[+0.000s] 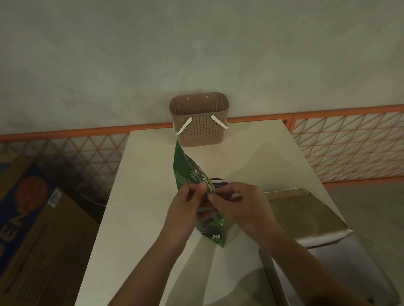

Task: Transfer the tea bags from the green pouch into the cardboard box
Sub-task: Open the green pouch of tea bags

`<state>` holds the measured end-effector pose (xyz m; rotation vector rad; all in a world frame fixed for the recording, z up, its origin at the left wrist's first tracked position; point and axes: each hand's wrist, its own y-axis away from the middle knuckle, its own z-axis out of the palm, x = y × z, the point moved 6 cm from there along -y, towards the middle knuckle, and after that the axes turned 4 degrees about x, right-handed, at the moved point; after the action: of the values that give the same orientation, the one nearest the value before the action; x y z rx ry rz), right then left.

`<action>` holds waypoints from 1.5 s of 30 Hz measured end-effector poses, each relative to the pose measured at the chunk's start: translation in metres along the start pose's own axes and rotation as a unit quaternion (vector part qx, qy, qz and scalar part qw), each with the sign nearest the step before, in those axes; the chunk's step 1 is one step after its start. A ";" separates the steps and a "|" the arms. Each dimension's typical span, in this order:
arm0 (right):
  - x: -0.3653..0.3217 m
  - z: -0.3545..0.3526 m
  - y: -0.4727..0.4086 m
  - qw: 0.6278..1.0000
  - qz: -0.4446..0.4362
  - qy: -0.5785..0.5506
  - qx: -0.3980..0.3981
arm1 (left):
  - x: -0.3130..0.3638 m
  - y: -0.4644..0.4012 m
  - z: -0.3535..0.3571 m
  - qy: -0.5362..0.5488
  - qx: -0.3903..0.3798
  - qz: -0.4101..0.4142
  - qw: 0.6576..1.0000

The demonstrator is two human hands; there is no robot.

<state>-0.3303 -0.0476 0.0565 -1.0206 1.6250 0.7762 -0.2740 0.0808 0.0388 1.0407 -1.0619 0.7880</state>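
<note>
Green pouch (pixel 185 171) stands above the desk (pixel 256 153), pinched by left hand (pixel 188 207) and right hand (pixel 241 207); each grip should pull the mouth apart evenly, avoiding spills.

White table (pixel 153 229) — basket (pixel 200 121), cardboard box (pixel 305 214)

Glossy green foil pouches (pixel 190 178): one, pinched by both hands.
Bare hands: two, left hand (pixel 185 206) and right hand (pixel 243 208).
Brown perforated plastic baskets with white handles (pixel 200 119): one.
Open brown cardboard boxes on the table (pixel 305 213): one.
Large printed cardboard cartons on the floor (pixel 26 239): one.
Pale rectangular tables (pixel 152 205): one.
</note>
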 end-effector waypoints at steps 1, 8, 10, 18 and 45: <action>0.000 0.000 -0.001 1.000 0.000 -0.004 0.004 | 0.000 0.000 0.000 -0.001 0.000 0.002 1.000; 0.010 0.002 -0.001 0.994 0.076 -0.075 -0.013 | 0.000 -0.001 0.003 -0.026 -0.009 0.014 1.000; 0.012 0.002 0.000 0.993 0.082 -0.080 -0.023 | 0.000 0.000 0.003 -0.030 -0.018 0.011 0.999; 0.000 -0.002 0.002 0.991 0.073 -0.074 -0.082 | 0.002 0.008 0.008 -0.009 -0.028 0.013 0.999; 0.000 -0.003 0.004 0.995 0.093 -0.015 -0.007 | -0.013 0.008 0.008 0.001 -0.079 0.006 0.997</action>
<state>-0.3355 -0.0486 0.0572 -0.8712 1.7073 0.9249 -0.2874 0.0751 0.0298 0.8989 -1.1106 0.7025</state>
